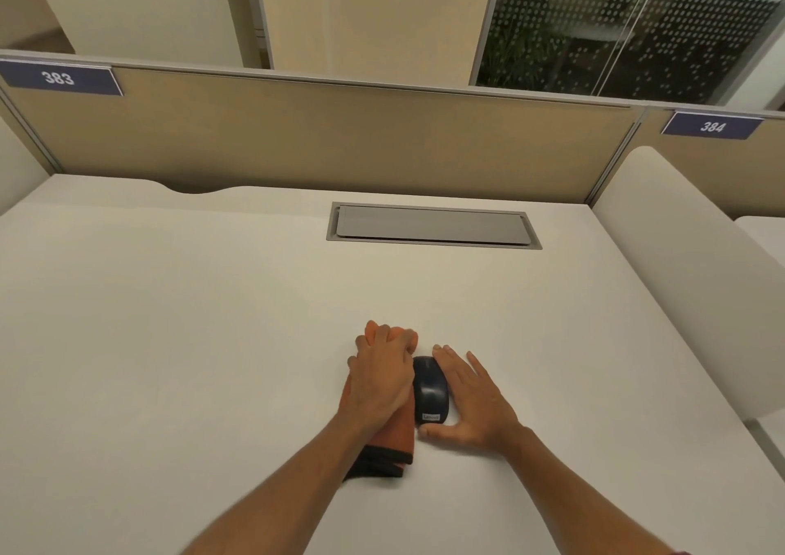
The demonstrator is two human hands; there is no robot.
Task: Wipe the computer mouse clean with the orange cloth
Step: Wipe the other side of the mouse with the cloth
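Observation:
A dark blue computer mouse (430, 393) with a white label at its near end lies on the white desk (212, 342). Folded lengthwise, the orange cloth (395, 435) with dark edging sits just left of the mouse. My left hand (384, 378) lies on top of the cloth, its fingers curled around the far end. My right hand (471, 401) cups the mouse from the right, thumb at its near end, fingers stretched along its right side. Much of the cloth is hidden under my left hand and forearm.
A grey cable hatch (433, 226) is set into the desk farther back. A beige partition (318, 138) with number signs closes the far edge. A white rounded side panel (688, 265) borders the desk on the right.

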